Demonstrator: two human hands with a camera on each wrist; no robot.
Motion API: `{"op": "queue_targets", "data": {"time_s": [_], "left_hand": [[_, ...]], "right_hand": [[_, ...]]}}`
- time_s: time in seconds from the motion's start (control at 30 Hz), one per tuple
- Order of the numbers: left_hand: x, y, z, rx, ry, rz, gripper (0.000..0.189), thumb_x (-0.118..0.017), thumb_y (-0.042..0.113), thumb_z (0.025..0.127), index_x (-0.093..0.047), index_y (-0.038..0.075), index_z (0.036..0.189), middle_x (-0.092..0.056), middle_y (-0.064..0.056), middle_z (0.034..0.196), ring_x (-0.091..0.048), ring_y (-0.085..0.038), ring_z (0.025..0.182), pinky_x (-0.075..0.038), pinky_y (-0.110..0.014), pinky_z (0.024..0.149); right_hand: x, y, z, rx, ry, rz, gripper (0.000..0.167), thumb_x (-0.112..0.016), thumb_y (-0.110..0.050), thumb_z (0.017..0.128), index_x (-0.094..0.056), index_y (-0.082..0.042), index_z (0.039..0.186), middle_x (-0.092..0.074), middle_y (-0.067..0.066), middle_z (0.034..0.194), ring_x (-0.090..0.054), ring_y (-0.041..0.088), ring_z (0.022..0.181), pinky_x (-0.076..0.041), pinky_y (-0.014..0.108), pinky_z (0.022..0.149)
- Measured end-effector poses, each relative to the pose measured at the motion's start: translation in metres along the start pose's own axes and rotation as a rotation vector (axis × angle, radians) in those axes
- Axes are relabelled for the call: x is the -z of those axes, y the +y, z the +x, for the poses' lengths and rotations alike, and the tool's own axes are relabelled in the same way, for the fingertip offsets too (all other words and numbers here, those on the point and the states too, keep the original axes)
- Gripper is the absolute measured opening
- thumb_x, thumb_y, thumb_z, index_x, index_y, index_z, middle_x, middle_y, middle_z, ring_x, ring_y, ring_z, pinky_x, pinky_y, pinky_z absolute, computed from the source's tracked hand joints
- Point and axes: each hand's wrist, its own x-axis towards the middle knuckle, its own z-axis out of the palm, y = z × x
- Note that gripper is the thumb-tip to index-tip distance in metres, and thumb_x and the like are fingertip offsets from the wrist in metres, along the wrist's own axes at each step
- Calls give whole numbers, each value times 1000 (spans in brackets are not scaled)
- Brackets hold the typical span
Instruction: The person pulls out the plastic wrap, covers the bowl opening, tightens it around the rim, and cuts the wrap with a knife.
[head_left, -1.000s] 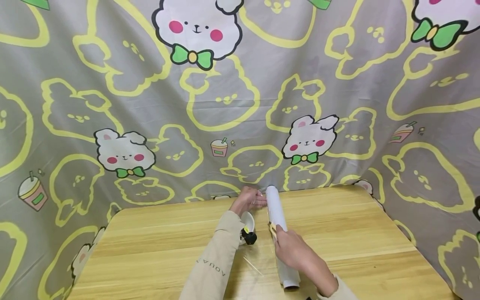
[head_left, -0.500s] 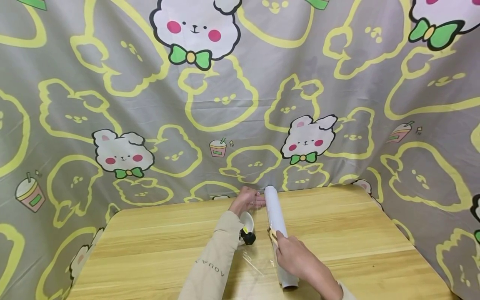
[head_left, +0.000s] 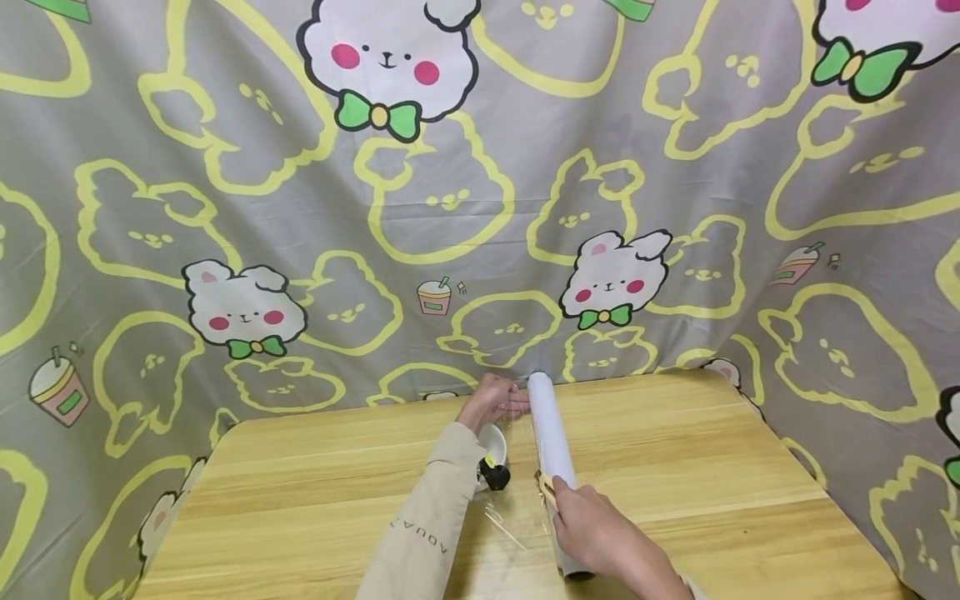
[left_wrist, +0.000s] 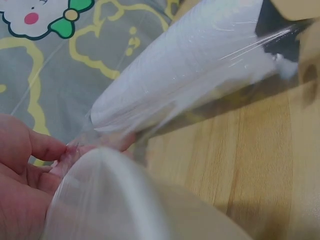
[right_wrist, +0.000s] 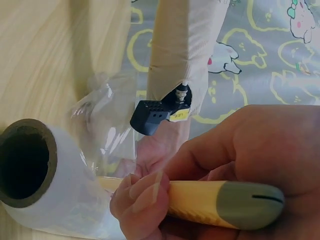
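A roll of plastic wrap (head_left: 551, 429) lies lengthwise on the table, its hollow cardboard core showing in the right wrist view. Clear film (right_wrist: 107, 125) stretches from it to the left. At the roll's far end my left hand (head_left: 492, 400) pinches the film between thumb and fingers. Beneath that wrist is a white bowl (left_wrist: 132, 192), film draped over it and partly hidden by the sleeve. My right hand (head_left: 600, 529) grips a yellow utility knife (right_wrist: 197, 202) with a grey end. The knife's front end is right at the roll's left side, over the film.
A black wrist camera (head_left: 496, 477) hangs by the left sleeve. On the wooden table (head_left: 322, 492), a thin pale stick-like streak (head_left: 506, 531) shows near the roll. A patterned curtain (head_left: 480, 208) rises along the table's far edge.
My right hand has slid with the utility knife along the roll toward its near end. The left hand stays in place, pinching the film.
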Motion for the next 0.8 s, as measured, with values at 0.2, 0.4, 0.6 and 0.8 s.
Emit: {"op": "queue_targets", "data": {"time_s": [0.2, 0.4, 0.6, 0.8], "left_hand": [[0, 0, 0, 14, 1, -9, 25, -39, -4, 102, -56, -22, 110, -66, -39, 110, -68, -45, 107, -60, -49, 90], [0, 1, -2, 11, -1, -4, 27, -39, -3, 103, -55, -23, 113, -66, -38, 110, -69, -45, 106, -60, -48, 89], [2, 2, -3, -3, -12, -14, 29, -36, -2, 105, -54, -23, 113, -66, -39, 110, -68, -46, 107, -60, -48, 89], [0, 1, -3, -24, -6, 15, 32, -35, 2, 108, -53, -23, 116, -67, -38, 109, -72, -44, 100, -63, -42, 81]], "right_hand": [[-1, 1, -6, 37, -1, -26, 47, -53, 1, 98, -45, 21, 140, -64, 38, 111, -47, 17, 54, -43, 33, 47], [0, 0, -11, 33, -30, -37, 45, -56, -3, 98, -51, 19, 136, -66, 26, 96, -51, 19, 65, -47, 37, 56], [1, 2, -19, 38, -74, 24, 39, -55, -4, 98, -53, 13, 133, -56, 8, 71, -42, 16, 55, -41, 32, 51], [-1, 4, -23, 43, -71, -1, 39, -58, -2, 95, -56, 12, 130, -57, 4, 68, -46, 15, 54, -45, 34, 55]]}}
